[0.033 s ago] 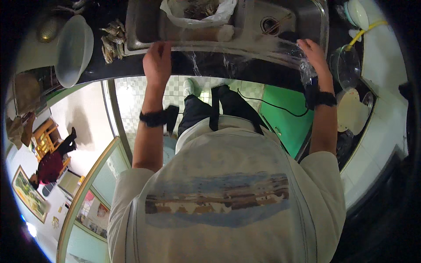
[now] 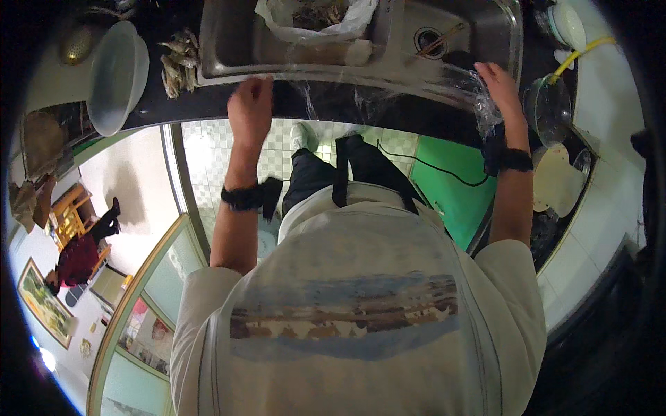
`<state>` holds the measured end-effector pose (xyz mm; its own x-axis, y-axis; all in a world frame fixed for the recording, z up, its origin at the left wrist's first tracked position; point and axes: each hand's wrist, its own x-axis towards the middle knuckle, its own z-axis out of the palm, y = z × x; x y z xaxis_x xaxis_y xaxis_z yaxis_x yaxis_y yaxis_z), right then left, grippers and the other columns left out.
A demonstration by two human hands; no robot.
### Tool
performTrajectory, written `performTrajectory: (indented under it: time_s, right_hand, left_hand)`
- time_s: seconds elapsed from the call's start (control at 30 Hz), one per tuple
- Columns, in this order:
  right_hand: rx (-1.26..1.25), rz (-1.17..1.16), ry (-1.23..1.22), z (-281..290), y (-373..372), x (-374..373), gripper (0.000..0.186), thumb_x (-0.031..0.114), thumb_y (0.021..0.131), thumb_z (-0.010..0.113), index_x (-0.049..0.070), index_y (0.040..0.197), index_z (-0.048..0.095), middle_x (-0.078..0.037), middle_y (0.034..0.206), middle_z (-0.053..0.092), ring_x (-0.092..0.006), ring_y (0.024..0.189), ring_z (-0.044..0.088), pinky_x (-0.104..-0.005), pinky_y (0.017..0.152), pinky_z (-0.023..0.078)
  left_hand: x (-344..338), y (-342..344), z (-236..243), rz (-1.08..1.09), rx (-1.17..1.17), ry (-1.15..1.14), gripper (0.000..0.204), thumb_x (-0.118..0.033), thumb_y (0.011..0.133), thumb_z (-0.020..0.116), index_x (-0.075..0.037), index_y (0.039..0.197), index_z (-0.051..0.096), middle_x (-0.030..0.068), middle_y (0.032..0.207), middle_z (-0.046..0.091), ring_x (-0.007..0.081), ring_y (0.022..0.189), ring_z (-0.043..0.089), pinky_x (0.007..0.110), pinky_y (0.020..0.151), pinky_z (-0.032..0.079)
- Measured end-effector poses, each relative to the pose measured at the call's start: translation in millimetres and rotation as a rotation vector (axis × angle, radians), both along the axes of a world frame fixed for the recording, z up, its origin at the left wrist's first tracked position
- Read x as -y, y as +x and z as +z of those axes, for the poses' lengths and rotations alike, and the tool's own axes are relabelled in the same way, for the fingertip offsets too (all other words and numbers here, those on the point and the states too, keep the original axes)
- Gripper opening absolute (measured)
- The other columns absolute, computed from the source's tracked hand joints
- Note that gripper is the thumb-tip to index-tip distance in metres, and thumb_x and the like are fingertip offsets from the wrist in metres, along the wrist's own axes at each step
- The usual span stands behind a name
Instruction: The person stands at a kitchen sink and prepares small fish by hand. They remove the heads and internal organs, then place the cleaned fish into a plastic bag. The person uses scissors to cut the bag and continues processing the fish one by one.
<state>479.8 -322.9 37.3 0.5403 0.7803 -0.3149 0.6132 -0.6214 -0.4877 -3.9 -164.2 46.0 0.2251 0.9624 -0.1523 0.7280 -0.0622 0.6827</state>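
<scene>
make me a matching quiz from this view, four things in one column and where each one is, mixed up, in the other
Things
1. white plastic bag
2. pale bowl
3. thin sticks
4. clear plastic film

Places
A. in the sink's right basin
B. against the person's right hand
C. in the sink's left basin
D. on the black counter, left of the sink

Pairs: 1-C, 2-D, 3-A, 4-B
</scene>
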Motion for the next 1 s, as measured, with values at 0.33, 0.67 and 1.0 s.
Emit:
performTrajectory:
  time_s: [0.33, 0.67, 1.0]
  right_hand:
    - [0.151, 0.419, 0.468, 46, -132, -2, 0.014, 0.017, 0.083, 0.071, 0.007, 0.092, 0.068, -0.008, 0.099, 0.063, -0.0282, 0.095, 0.061, -0.0382, 0.083, 0.049]
    - [0.299, 0.477, 0.373, -9, -179, 28, 0.044, 0.022, 0.083, 0.071, 0.013, 0.123, 0.057, -0.012, 0.128, 0.055, -0.0359, 0.114, 0.053, -0.0468, 0.097, 0.042]
    - [0.424, 0.412, 0.446, -12, -185, 35, 0.042, 0.023, 0.084, 0.07, 0.013, 0.124, 0.058, -0.013, 0.129, 0.053, -0.0345, 0.118, 0.051, -0.0472, 0.1, 0.041]
  left_hand:
    - [103, 5, -28, 0.247, 0.819, -1.02, 0.039, -0.035, 0.093, 0.062, 0.0, 0.111, 0.062, 0.0123, 0.103, 0.067, 0.0241, 0.102, 0.065, 0.035, 0.083, 0.053]
    - [114, -17, -41, 0.187, 0.598, -0.98, 0.018, -0.016, 0.091, 0.063, 0.0, 0.096, 0.067, 0.0082, 0.085, 0.071, 0.0167, 0.076, 0.069, 0.025, 0.064, 0.053]
    - [104, -56, -55, -0.075, 0.476, -1.051, 0.034, -0.022, 0.092, 0.062, -0.001, 0.119, 0.06, 0.0118, 0.103, 0.069, 0.0193, 0.093, 0.068, 0.031, 0.079, 0.055]
